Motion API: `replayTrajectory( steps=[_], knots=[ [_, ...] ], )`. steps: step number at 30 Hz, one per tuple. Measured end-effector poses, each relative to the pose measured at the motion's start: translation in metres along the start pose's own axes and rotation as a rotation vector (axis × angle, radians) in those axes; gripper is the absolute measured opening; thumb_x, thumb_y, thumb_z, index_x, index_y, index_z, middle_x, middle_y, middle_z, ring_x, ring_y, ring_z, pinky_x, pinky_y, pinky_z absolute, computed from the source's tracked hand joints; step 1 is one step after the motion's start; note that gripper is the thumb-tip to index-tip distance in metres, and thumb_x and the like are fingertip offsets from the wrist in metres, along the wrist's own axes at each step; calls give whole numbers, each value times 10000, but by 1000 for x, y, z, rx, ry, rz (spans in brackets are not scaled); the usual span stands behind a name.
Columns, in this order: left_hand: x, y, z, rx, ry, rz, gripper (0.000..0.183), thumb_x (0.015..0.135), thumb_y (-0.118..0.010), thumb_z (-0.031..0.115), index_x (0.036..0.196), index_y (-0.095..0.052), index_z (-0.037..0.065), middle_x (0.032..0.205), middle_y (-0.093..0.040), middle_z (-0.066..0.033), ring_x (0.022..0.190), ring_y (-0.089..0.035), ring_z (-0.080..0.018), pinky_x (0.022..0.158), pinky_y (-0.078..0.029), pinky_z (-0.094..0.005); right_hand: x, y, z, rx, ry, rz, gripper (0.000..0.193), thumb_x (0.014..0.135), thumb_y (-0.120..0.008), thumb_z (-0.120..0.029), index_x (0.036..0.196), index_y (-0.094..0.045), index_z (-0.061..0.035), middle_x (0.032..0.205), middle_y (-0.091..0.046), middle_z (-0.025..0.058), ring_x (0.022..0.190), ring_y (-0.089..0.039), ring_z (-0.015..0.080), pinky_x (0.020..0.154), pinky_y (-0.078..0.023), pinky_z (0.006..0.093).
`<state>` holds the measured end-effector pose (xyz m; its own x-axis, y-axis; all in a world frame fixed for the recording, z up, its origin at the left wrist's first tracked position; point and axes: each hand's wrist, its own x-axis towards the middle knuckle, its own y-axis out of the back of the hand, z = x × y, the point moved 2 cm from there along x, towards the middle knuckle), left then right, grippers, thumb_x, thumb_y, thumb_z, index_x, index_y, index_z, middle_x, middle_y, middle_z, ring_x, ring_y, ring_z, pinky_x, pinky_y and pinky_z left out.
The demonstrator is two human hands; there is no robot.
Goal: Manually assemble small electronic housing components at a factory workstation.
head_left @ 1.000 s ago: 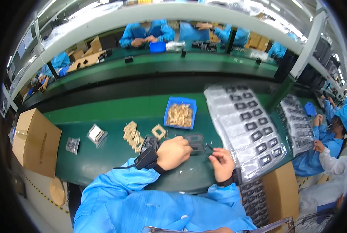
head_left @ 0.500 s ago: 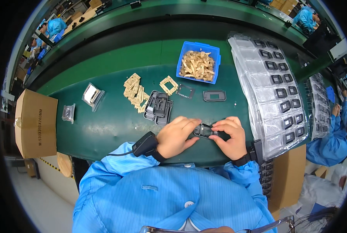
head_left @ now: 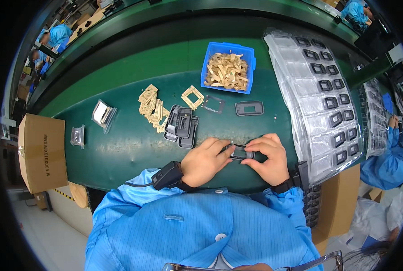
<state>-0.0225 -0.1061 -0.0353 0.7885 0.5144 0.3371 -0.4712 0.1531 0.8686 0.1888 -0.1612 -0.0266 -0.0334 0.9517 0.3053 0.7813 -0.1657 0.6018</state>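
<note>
Between the hands: a black, rectangular plastic frame with rounded corners, a slim dark rim and a paler grey middle; any lettering on it is too small to tell.
Frame's place: near the close edge of the dark green worktop; whether it touches the surface cannot be told.
Left hand: fingers closed on the frame's left end.
Right hand: thumb and fingers pinching its right end.
Black stack: overlapping black plastic housings, left of the frame.
Beige pieces: a square beige cut-out frame beside a pile of beige strips.
Black plate: a windowed black plastic cover, lying flat.
Blue bin: a blue plastic bin filled with curled tan scraps.
Clear tray: a transparent plastic tray carrying black frames.
Carton print: dark characters along a brown cardboard carton, far left.
</note>
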Motion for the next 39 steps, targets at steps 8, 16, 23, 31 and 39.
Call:
replayTrajectory(
  steps=[8, 16, 23, 31, 39],
  knots=[
    [0, 2, 7, 173, -63, -70, 406, 871, -714, 258, 1210, -674, 37, 1199, -627, -88, 1010, -606, -222, 815, -559, -301, -3, 2, 2, 25, 5, -9, 397, 584, -903, -125, 943, -742, -82, 1016, -726, 51, 959, -599, 274, 845, -500, 368],
    [15, 22, 2, 134, -83, -277, 428, 890, -678, 249, 1242, -645, 9, 1082, -594, -63, 962, -597, -200, 700, -572, -294, -7, 0, 1, 29, 37, -26, 434, 607, -886, -91, 1010, -727, -77, 1048, -718, 68, 989, -613, 291, 875, -505, 384],
    [11, 11, 7, 384, -306, -189, 427, 884, -613, 185, 1259, -618, -19, 1020, -577, -75, 890, -597, -184, 628, -552, -277, -11, 4, -3, -11, 53, 35, 422, 644, -848, -62, 1045, -717, -60, 1092, -718, 100, 1015, -644, 313, 885, -519, 393],
    [11, 12, -3, 208, -245, -200, 379, 927, -635, 244, 1237, -641, 26, 980, -561, -56, 902, -612, -199, 643, -569, -303, -15, -2, -1, 79, -3, 19, 416, 694, -834, -58, 1092, -713, -61, 1112, -701, 107, 931, -645, 271, 738, -551, 343],
    [5, 9, -5, 145, -219, -76, 355, 918, -671, 298, 1192, -681, 72, 1142, -625, -29, 954, -626, -197, 725, -575, -310, -17, -3, 2, 75, 16, 39, 412, 707, -828, -53, 1102, -712, -66, 1174, -693, 104, 968, -650, 273, 764, -554, 335]
  ],
)
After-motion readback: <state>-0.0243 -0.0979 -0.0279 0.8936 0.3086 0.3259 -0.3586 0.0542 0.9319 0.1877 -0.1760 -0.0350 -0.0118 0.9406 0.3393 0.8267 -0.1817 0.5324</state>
